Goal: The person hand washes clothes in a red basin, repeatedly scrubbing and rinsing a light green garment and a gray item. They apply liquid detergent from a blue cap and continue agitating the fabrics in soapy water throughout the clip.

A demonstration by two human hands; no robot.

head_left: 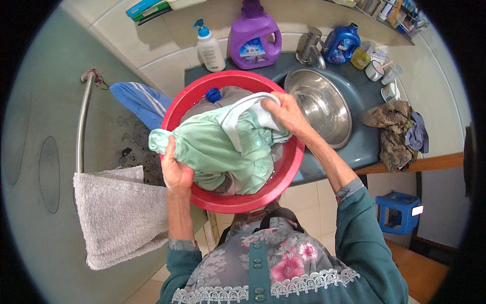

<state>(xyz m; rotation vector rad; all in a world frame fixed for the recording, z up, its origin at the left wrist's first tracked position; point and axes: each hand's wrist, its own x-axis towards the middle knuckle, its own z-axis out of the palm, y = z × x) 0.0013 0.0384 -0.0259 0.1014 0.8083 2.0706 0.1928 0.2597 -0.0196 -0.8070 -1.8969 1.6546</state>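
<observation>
A pale green garment (212, 142) with a white, grey-edged collar (231, 117) is stretched between my hands over a red plastic basin (243, 203). My left hand (175, 167) grips its gathered end at the basin's left rim. At the upper right, my right hand (286, 112) pinches the white collar part. Under the green cloth lies wet greyish fabric (237, 93), and some water glints along the basin's inner edge. A dark blue cap (213, 95) rests on that fabric near the far rim.
Right of the basin sits a steel bowl (322, 106) below a faucet (313, 49). Behind stand a white pump bottle (210, 49), a purple detergent jug (255, 38) and a blue bottle (341, 43). A towel (121, 216) hangs from a rail at left; camouflage cloth (396, 136) lies at right.
</observation>
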